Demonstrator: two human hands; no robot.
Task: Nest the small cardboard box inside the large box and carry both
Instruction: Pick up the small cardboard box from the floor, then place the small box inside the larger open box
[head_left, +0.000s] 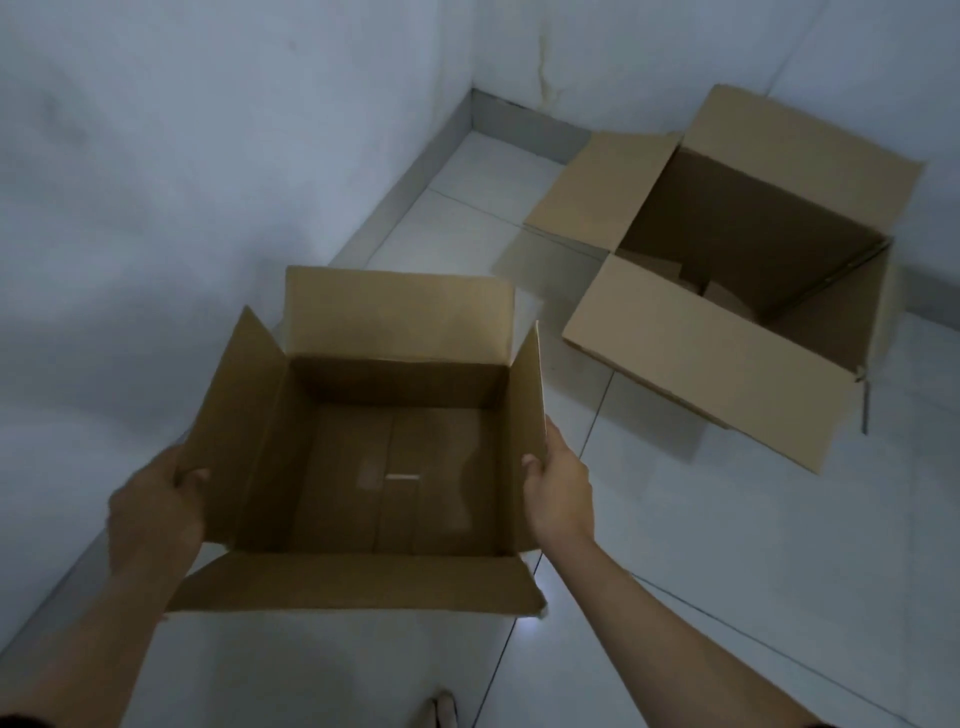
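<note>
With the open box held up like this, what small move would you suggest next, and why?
Probably swing the held brown cardboard box rightward over the larger open cardboard box on the tiled floor. Left hand and right hand grip its side flaps; the larger box's mouth gapes upward.

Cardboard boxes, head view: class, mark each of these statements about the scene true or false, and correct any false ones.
1. Both hands hold the small cardboard box by its side flaps. True: left hand, right hand.
2. The large cardboard box sits on the tiled floor with its flaps open. True.
3. The small box is already inside the large box. False: they are apart.
4. The small box is full of items. False: its inside is bare.
5. The large box is taped shut. False: it is open.
</note>
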